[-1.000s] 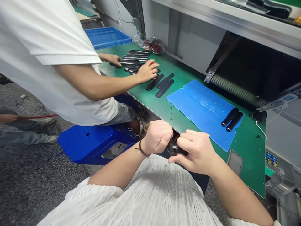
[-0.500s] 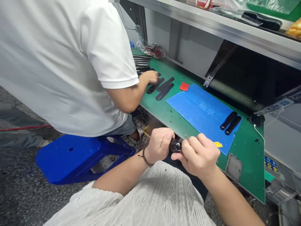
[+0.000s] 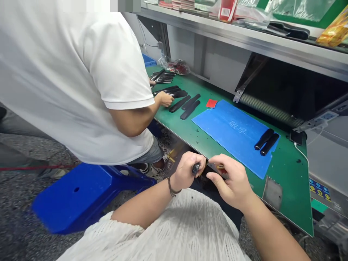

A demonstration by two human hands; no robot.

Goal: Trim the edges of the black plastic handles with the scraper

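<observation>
My left hand (image 3: 188,168) is wrapped round a black handle-like piece (image 3: 195,168); its glossy rounded end sticks out of the fist, and the rest is hidden. Just to the right is my right hand (image 3: 231,179), apart from that piece. Its thumb and forefinger are spread, while the other fingers curl in around a small yellow-orange thing (image 3: 221,168), too covered to name. Beyond the hands, two similar black handle-like pieces (image 3: 269,144) lie side by side on a blue mat (image 3: 217,125).
A co-worker in a white shirt (image 3: 119,65) stands at left, one hand (image 3: 164,98) near several black pieces (image 3: 190,110). A red square (image 3: 211,103), a grey plate (image 3: 272,193) and a phone (image 3: 295,137) lie on the green table (image 3: 293,203). A blue stool (image 3: 81,195) stands left.
My right hand has let go of the black piece and opened its thumb and forefinger. My left hand has turned the piece. The co-worker's arm has moved left and down.
</observation>
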